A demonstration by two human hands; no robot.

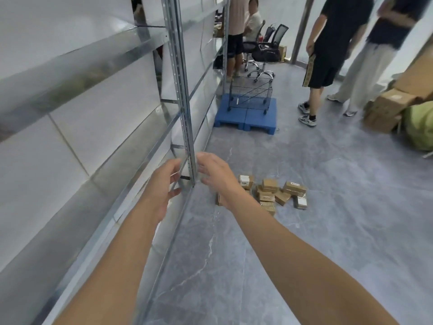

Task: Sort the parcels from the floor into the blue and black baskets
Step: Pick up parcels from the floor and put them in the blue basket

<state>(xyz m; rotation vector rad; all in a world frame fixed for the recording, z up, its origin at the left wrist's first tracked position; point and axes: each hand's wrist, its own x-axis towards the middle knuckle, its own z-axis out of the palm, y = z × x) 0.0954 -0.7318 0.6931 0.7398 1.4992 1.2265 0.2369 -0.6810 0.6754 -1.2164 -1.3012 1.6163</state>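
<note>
Lying heaped on the floor (332,207) at four o'clock from the right hand (215,174), the parcels (273,194) are untouched; both it and the left hand (164,186) are held empty, fingers spread. Knuckles could be struck on the shelf upright (182,113) between them.

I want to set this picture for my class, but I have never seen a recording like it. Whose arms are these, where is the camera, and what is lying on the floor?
There is no machine here. A person wears one wide-angle camera on the head, so you look forward and down along their own bare arms. The left hand and right hand are stretched forward with relaxed fingers and hold nothing. Just beyond them, a heap of small brown cardboard parcels lies on the grey marbled floor, close to the silver metal shelving rack. Further off, a black wire basket on wheels stands on a blue plastic pallet. Other people stand in the background.
</note>
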